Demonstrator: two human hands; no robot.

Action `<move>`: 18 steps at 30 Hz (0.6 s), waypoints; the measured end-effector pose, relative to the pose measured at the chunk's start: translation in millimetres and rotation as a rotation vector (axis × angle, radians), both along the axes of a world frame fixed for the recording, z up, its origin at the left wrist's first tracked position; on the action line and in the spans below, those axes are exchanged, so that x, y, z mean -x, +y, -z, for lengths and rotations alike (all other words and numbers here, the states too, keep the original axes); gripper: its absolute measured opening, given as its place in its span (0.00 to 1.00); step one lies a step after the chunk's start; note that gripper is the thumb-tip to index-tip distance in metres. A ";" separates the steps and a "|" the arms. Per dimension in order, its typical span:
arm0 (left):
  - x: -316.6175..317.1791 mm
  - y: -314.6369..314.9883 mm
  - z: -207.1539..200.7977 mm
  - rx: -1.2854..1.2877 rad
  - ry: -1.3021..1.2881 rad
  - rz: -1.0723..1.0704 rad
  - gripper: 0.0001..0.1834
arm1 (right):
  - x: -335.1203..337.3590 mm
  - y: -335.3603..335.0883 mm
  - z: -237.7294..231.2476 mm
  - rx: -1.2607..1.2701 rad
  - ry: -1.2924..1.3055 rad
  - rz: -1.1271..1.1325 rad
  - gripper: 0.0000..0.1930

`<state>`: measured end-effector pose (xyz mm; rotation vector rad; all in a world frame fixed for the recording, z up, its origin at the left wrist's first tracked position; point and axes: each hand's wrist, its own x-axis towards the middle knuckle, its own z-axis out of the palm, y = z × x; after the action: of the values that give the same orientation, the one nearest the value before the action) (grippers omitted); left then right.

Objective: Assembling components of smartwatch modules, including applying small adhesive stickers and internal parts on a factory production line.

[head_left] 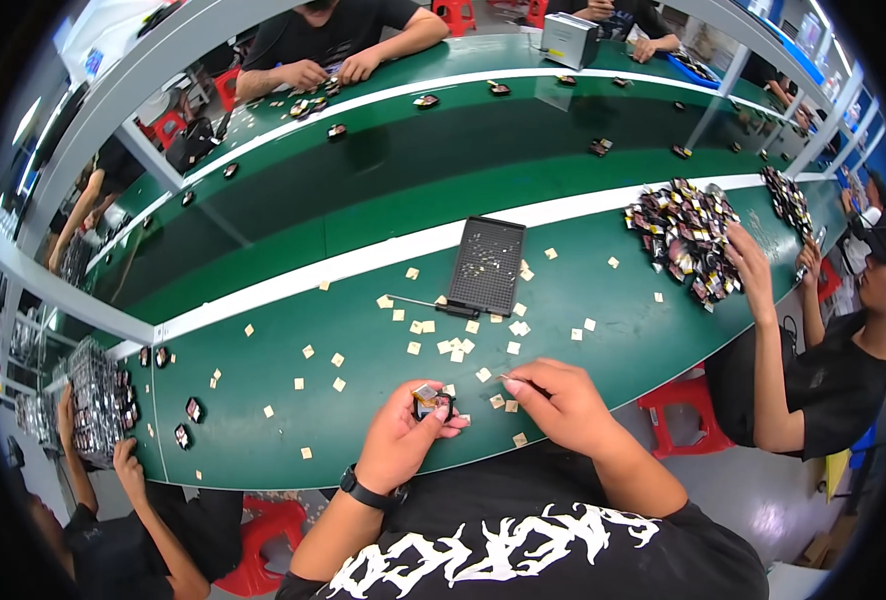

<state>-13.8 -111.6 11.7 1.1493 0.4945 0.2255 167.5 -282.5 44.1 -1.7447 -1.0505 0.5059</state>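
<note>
My left hand (403, 430) is closed around a small black electronic module (430, 403) with a yellowish-orange part and a grey face. In my right hand (561, 405) is a thin metal tool that looks like tweezers (504, 377), its tip pointing left toward the module but apart from it. Cream square pieces (457, 355) lie scattered on the green table (363, 440) in front of both hands. Beyond them rests a black gridded tray (487, 265) dotted with tiny bits. A slim screwdriver-like tool (418, 301) with a dark handle lies against the tray's near edge.
A big heap of dark modules (683, 235) sits to the right, where a co-worker's hand (750, 255) touches it. Stacked clear trays (98, 400) stand far left beside another person. Beyond a white rail (363, 250), a dark conveyor belt (383, 170) carries spaced modules.
</note>
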 end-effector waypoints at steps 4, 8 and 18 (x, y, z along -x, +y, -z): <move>7.3 4.8 -0.4 -0.251 0.110 -0.054 0.13 | 9.8 2.1 10.6 0.078 0.013 0.075 0.15; 2.5 16.6 -21.5 -1.000 0.172 0.007 0.10 | 15.7 3.9 3.2 0.179 0.022 0.122 0.20; -7.0 29.4 -31.3 -0.499 0.180 0.138 0.10 | 22.3 4.1 -11.7 -0.086 0.152 0.111 0.04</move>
<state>-6.8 -82.2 43.0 1.6952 0.5297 0.1278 145.2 -278.4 55.8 -1.6516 -0.8517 0.5081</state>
